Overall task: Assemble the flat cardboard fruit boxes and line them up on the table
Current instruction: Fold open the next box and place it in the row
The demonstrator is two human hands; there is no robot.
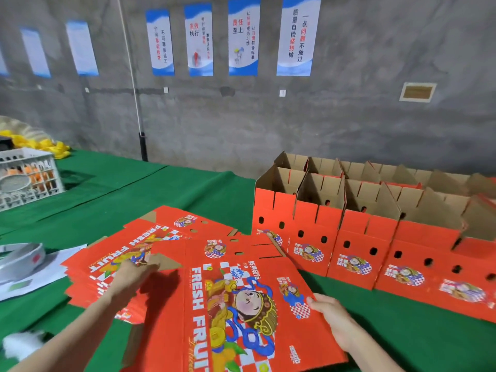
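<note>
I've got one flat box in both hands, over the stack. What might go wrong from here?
1. The flat box overlaps the fanned stack where the left hand pinches its edge; a second sheet could lift with it.
2. Its far corner sits close to the row of assembled boxes; unfolding there may knock the row crooked.
3. The right hand holds only the edge, so the sheet may twist.

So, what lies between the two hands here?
The flat red box, seen in the head view; the left hand and right hand each hold one of its edges.
</note>
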